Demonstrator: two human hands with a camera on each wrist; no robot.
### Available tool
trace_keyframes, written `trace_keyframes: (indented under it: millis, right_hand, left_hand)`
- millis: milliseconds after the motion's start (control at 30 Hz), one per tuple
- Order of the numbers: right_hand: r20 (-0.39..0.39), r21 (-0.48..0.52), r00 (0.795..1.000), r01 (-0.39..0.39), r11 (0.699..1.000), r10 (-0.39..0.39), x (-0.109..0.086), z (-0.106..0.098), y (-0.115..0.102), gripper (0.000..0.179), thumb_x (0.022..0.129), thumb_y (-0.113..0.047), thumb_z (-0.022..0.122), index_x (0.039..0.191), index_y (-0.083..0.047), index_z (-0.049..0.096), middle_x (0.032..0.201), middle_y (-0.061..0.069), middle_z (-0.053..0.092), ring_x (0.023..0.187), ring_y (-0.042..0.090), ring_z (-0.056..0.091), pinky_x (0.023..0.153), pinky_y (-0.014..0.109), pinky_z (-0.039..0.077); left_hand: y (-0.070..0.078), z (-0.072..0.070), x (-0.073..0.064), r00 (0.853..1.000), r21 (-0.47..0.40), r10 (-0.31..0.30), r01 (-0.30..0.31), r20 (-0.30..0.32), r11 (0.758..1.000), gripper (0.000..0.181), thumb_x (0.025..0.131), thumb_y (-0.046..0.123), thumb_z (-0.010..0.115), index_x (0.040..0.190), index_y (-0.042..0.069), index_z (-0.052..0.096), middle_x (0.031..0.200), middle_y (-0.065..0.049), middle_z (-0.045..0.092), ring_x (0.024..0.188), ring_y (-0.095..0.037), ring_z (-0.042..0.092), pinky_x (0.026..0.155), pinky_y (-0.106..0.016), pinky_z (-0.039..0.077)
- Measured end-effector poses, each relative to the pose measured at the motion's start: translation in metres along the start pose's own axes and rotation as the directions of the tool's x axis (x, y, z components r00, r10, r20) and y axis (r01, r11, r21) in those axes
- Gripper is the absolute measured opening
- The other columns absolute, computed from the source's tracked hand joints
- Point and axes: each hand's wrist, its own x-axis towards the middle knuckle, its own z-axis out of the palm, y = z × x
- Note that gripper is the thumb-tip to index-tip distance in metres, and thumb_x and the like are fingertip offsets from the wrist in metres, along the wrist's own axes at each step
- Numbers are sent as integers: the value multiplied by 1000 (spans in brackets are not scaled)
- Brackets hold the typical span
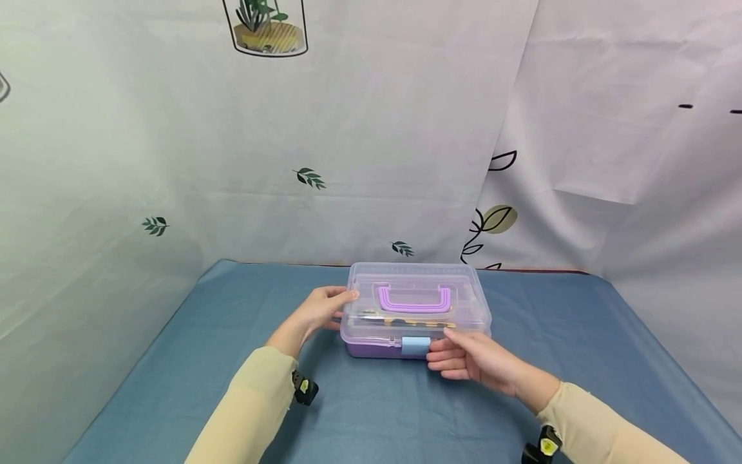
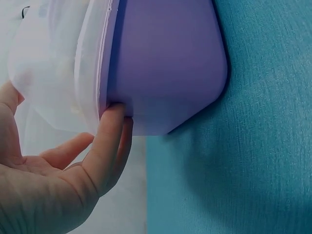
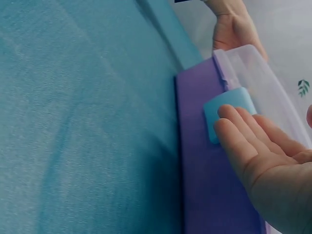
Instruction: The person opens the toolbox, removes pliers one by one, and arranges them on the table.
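Observation:
A plastic storage box (image 1: 371, 350) with a purple base, a clear lid (image 1: 417, 276) and a purple carry handle (image 1: 390, 306) sits on the blue cloth, its lid down. My left hand (image 1: 317, 310) holds the box's left end, thumb on the lid and fingertips under the lid's rim, as the left wrist view shows. At the front, my right hand (image 1: 484, 359) has its fingers extended, palm up, with the tips at the light-blue latch (image 3: 214, 114). Its thumb lies over the lid's front edge. Through the lid, black and yellow items (image 1: 420, 322) show, too blurred to identify.
Blue cloth (image 1: 232, 322) covers the table around the box. White hangings printed with leaves (image 1: 310, 178) rise behind the table and along both sides. A small black device (image 1: 304, 388) is strapped to each wrist over a pale yellow sleeve.

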Motion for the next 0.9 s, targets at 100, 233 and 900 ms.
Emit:
trace_keyframes:
  millis: [100, 233, 900]
  right_hand:
    - [-7, 12, 999, -33, 999, 33, 2, 2, 5, 74, 97, -48, 43, 133, 16, 39, 125, 26, 58, 105, 21, 65, 92, 37, 54]
    - [-11, 35, 997, -81, 996, 81, 5, 4, 11, 78, 96, -51, 43, 135, 17, 35, 125, 26, 59, 106, 22, 65, 91, 37, 54]
    - [-150, 208, 980, -96, 973, 129, 20, 27, 29, 89, 91, -54, 51, 135, 20, 26, 130, 34, 49, 113, 32, 60, 97, 44, 49]
  left_hand:
    - [-1, 0, -1, 1000, 14, -10, 10, -10, 1000, 71, 85, 46, 65, 138, 4, 44, 131, -19, 54, 106, -30, 61, 77, -38, 58]
    - [-3, 0, -2, 1000, 23, -19, 19, -17, 1000, 72, 84, 48, 65, 139, 5, 44, 132, -18, 53, 106, -29, 61, 78, -38, 58]
    - [-1, 1, -3, 1000, -4, 2, -2, -13, 1000, 71, 84, 47, 65, 138, 5, 44, 132, -19, 53, 106, -30, 61, 76, -40, 59]
